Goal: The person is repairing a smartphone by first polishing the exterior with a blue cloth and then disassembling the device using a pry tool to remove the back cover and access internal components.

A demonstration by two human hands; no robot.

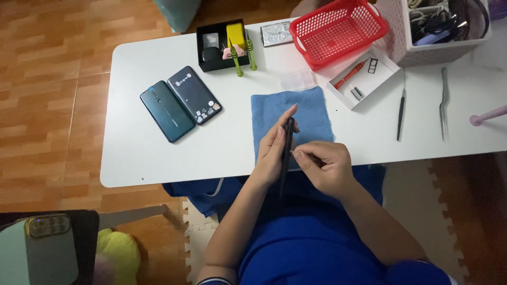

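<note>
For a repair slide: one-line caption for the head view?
Left hand holds a dark phone edge-on over a blue cloth while right hand probes its side.

**Soft, even light, slightly dim at the edges**

The scene is lit by soft indoor light from above. The white tabletop [158, 158] is the brightest area, but it looks a little grey, not burnt out. Shadows are weak and short: a thin one lies under the red basket [338, 29], and a faint one under the hands [306, 158]. The floor [47, 79] shows a mild warm shine on the left side. The lower part of the picture is darker, mainly the bottom left corner. Sharpness is moderate; small tools on the right look a bit soft. The tabletop edges curve slightly, which shows wide-lens distortion. No strong glare is seen.
</note>
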